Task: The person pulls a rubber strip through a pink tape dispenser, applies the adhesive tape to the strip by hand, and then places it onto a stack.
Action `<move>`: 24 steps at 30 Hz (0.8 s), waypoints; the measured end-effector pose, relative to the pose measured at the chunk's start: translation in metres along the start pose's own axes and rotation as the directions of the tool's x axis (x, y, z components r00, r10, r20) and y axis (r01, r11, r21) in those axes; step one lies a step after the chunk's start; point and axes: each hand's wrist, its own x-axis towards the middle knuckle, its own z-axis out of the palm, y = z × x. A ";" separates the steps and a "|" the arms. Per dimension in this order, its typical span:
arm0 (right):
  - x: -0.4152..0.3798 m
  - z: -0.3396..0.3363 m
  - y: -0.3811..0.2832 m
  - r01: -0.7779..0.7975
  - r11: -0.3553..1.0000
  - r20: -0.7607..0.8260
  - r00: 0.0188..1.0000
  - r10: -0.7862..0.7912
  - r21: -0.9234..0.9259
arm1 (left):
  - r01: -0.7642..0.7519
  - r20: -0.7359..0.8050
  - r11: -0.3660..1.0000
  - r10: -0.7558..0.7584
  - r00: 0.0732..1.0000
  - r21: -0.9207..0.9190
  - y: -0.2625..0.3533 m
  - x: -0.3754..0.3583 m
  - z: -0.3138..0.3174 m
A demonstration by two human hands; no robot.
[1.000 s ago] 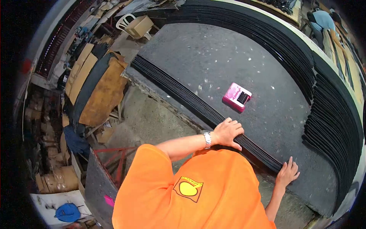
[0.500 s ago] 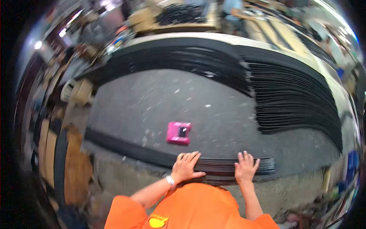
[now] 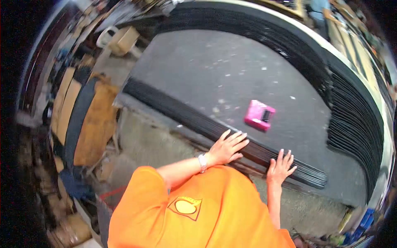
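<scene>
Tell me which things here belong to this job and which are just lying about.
Seemingly in the job:
black strip bundle, under left hand and right hand
dark tabletop beneath it

Seemingly lying about:
pink box
cardboard box
brown sheet

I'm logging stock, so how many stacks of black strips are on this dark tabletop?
3: near stack in front, with left hand and right hand on it; far stack along the back; right stack beside that. Others may be hidden.
</scene>
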 end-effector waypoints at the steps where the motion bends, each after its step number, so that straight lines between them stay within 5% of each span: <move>1: 0.000 0.003 -0.018 -0.020 1.000 0.003 1.000 0.020 -0.024 | 0.036 -0.016 0.999 -0.035 0.999 0.022 -0.023 -0.013 -0.013; 12: 0.018 0.021 -0.137 -0.243 0.965 -0.013 0.970 0.243 -0.099 | 0.266 -0.176 0.934 -0.228 0.958 0.240 -0.269 -0.131 -0.150; 22: 0.029 0.028 -0.140 -0.249 0.911 -0.063 0.968 0.242 -0.327 | 0.201 -0.031 0.968 -0.199 0.980 0.152 -0.292 -0.131 -0.176; 24: 0.032 0.013 -0.155 -0.298 0.909 -0.030 0.953 0.303 -0.291 | 0.251 0.030 0.932 -0.268 0.963 0.262 -0.299 -0.127 -0.200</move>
